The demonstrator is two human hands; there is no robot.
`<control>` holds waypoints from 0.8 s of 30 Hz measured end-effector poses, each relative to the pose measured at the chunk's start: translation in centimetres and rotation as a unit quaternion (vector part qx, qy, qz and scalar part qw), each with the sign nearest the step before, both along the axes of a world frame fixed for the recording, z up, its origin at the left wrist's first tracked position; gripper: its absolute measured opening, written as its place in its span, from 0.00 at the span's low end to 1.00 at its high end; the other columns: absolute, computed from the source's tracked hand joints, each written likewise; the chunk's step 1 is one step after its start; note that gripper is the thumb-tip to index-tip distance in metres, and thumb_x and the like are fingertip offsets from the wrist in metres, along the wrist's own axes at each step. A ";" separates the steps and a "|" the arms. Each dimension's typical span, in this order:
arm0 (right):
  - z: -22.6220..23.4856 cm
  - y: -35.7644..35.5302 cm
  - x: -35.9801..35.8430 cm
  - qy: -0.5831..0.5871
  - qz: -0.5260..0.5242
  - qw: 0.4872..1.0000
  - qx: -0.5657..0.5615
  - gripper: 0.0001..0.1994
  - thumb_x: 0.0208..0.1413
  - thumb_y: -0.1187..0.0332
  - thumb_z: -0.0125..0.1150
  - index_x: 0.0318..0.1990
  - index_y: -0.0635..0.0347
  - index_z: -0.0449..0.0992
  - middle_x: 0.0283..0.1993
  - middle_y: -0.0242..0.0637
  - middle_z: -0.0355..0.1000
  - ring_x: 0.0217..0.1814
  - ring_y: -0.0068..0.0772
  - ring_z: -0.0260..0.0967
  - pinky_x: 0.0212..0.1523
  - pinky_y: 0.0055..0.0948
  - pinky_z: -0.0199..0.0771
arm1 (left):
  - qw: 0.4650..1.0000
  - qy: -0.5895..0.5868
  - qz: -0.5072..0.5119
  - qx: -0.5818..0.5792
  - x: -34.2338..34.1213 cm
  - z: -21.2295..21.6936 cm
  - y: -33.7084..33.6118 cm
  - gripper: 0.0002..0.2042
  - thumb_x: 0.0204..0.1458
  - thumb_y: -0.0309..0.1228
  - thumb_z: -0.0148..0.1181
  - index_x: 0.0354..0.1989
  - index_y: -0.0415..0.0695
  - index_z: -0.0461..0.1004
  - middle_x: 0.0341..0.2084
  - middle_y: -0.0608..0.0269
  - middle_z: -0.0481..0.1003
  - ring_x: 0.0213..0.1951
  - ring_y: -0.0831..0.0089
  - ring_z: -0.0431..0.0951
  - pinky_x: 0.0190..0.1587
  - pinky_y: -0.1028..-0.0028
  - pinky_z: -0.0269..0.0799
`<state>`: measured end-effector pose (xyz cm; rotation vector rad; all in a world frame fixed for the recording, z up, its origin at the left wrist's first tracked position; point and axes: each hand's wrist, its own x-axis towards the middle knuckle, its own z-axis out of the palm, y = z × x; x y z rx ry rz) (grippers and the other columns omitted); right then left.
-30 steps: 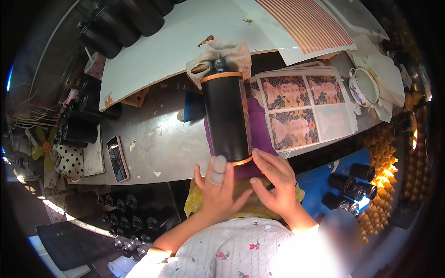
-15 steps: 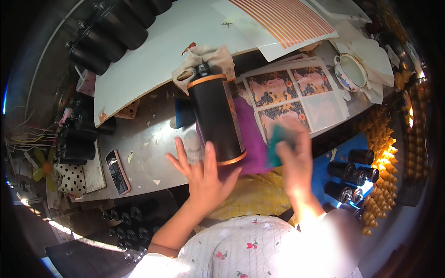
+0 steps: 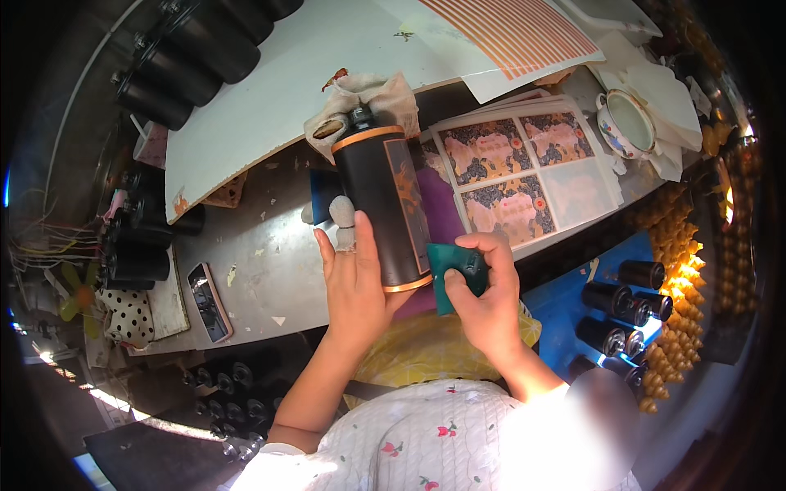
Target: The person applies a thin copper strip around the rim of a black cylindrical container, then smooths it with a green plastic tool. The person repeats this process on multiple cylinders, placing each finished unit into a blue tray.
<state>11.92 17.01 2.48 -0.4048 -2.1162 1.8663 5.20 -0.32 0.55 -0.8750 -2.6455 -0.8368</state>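
A black bottle with copper-coloured bands lies with its neck away from me. A patterned copper and dark label sits along its right side. My left hand holds the bottle's lower left side, fingers stretched along it and the thumb partly hidden under the base. A whitish wrap covers one of its fingers. My right hand pinches a flat green scraper, its edge at the bottle's lower right, by the label. Purple cloth shows beneath the bottle.
Printed label sheets lie to the right, with an enamel bowl beyond. Crumpled white cloth is at the bottle's neck. A phone lies left. More black bottles stand far left; small black containers are right.
My right hand has brought the green scraper left to the bottle. My left hand has moved up against the bottle's side. The bottle has turned, showing more of its label.
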 end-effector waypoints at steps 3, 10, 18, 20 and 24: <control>-0.3 0.1 0.1 -0.011 0.002 1.000 -0.016 0.18 0.51 0.81 0.60 0.50 0.60 0.71 0.45 0.37 0.70 0.46 0.30 0.70 0.50 0.29 0.70 | 0.997 -0.049 -0.028 0.054 -0.8 -0.5 -0.8 0.58 0.43 0.46 0.76 0.75 0.32 0.41 0.62 0.39 0.67 0.66 0.42 0.64 0.71 0.35 0.34; -0.2 0.4 0.2 -0.020 0.008 1.000 -0.011 0.17 0.51 0.80 0.60 0.50 0.60 0.70 0.45 0.38 0.70 0.47 0.31 0.70 0.51 0.29 0.70 | 0.989 0.093 -0.028 -0.112 -0.2 2.3 0.4 0.57 0.42 0.49 0.76 0.73 0.30 0.46 0.65 0.35 0.63 0.66 0.38 0.64 0.68 0.42 0.51; -0.1 0.7 -0.1 -0.010 0.018 1.000 -0.002 0.17 0.51 0.79 0.60 0.50 0.61 0.71 0.44 0.39 0.70 0.46 0.33 0.70 0.50 0.29 0.70 | 0.998 -0.041 -0.008 0.051 0.0 -1.4 -1.3 0.54 0.49 0.50 0.72 0.74 0.31 0.44 0.60 0.38 0.69 0.64 0.35 0.66 0.70 0.43 0.50; -0.2 0.7 -0.1 -0.012 0.016 1.000 -0.011 0.17 0.51 0.79 0.60 0.50 0.61 0.71 0.44 0.39 0.70 0.46 0.33 0.70 0.50 0.29 0.70 | 0.987 0.155 0.002 -0.052 0.2 0.6 0.1 0.53 0.49 0.49 0.72 0.73 0.30 0.46 0.60 0.38 0.70 0.64 0.35 0.66 0.70 0.43 0.48; -0.6 0.7 -0.2 0.003 0.006 1.000 0.000 0.17 0.50 0.79 0.61 0.49 0.61 0.71 0.44 0.39 0.70 0.45 0.33 0.70 0.50 0.30 0.71 | 0.998 0.038 -0.046 -0.029 -0.3 0.0 -0.9 0.51 0.48 0.48 0.72 0.70 0.24 0.50 0.60 0.30 0.66 0.63 0.31 0.66 0.71 0.42 0.45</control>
